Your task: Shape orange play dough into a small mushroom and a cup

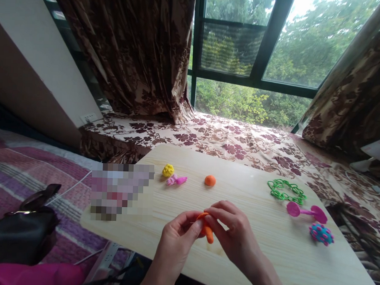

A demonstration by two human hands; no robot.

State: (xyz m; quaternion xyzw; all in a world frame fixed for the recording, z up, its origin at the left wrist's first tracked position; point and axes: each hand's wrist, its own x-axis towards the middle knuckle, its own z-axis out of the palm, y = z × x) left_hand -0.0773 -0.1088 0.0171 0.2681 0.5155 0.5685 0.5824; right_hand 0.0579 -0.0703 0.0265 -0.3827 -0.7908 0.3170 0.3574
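Observation:
Near the front of the wooden table (162,208), my left hand (179,237) and my right hand (233,231) come together around a piece of orange modelling clay (209,234). Thumb and fingers of both hands pinch it, and a rounded orange end hangs down between them. Part of the clay is hidden behind the fingers. Beyond my hands sits an orange clay lump (210,180). To its left are a yellow clay ball (168,170) with a bumpy surface and a small pink clay piece (177,180) with a twisted end.
On the table's right lie a green chain of loops (286,191), a pink dumbbell-like shape (306,212) and a blue ball with pink dots (321,235). A blurred-out patch covers the table's left. A black bag (21,232) rests on the bed; a patterned window ledge (221,139) runs behind.

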